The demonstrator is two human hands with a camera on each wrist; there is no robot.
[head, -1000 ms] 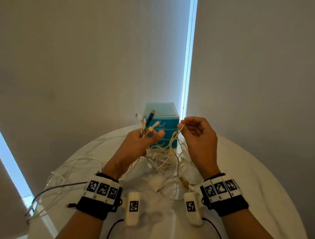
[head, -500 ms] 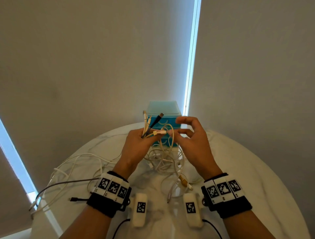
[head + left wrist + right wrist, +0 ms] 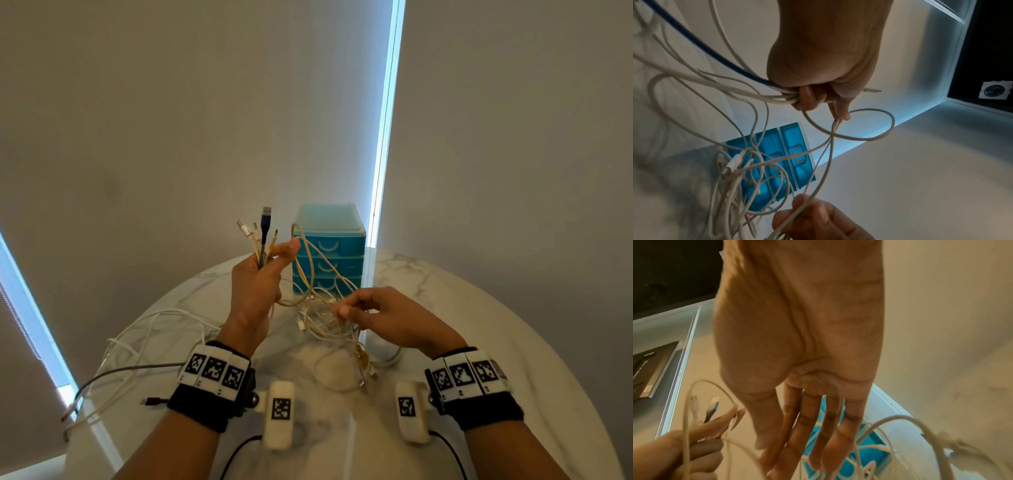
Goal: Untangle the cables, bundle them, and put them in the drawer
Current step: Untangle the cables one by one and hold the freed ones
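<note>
Grey walls [image 3: 171,137] and a lit vertical strip [image 3: 385,120] back your round marble table [image 3: 496,342].

Head view: your left hand [image 3: 255,287] is raised and fisted round a bunch of cable ends, plugs [image 3: 260,233] sticking up above the thumb, one dark, the rest white. Your right hand [image 3: 394,318] sits lower, just above the table, fingers curled, tips pinching a strand in the cable tangle [image 3: 325,322]. A loop [image 3: 308,260] runs from the left fist down into that tangle. Behind it stands the blue drawer unit [image 3: 330,246], three drawers, all closed. More cables [image 3: 137,346] trail off the table's left edge, one grey. Two white tagged modules [image 3: 281,414] lie near you.

Left wrist view: left hand [image 3: 824,69] clamps a white bundle plus one blue cable [image 3: 694,40]. Thumb and finger pinch a further strand. A loop [image 3: 869,126] hangs below the fist. Right hand [image 3: 818,219] at the bottom edge has a white strand across its fingertips. Drawer unit [image 3: 777,159] shows behind the tangle [image 3: 740,170].

Right wrist view: right hand [image 3: 797,337] shows its palm, fingers [image 3: 830,426] long and only slightly bent, reaching into white cables [image 3: 890,443] over the drawer unit [image 3: 869,443]. Grip itself is hidden here. Left hand [image 3: 684,451] at lower left holds strands, with plugs [image 3: 711,407] poking past it.
</note>
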